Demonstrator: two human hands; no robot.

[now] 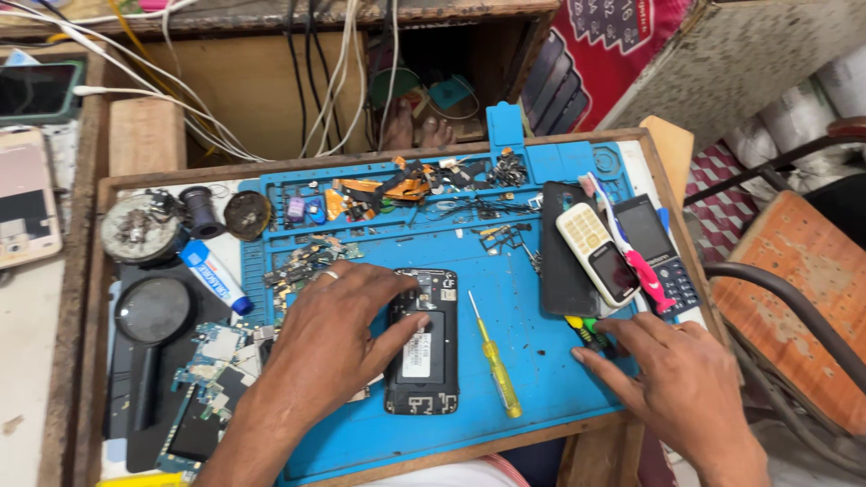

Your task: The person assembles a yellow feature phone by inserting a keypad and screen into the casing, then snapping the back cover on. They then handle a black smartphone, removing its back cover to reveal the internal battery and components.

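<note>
Where left hand (338,338) rests, opened phone (422,347) beneath.

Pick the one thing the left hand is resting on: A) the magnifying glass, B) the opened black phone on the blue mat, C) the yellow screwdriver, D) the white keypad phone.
B: the left hand lies with its fingers on the opened black phone, while the yellow screwdriver lies untouched beside it.
</note>
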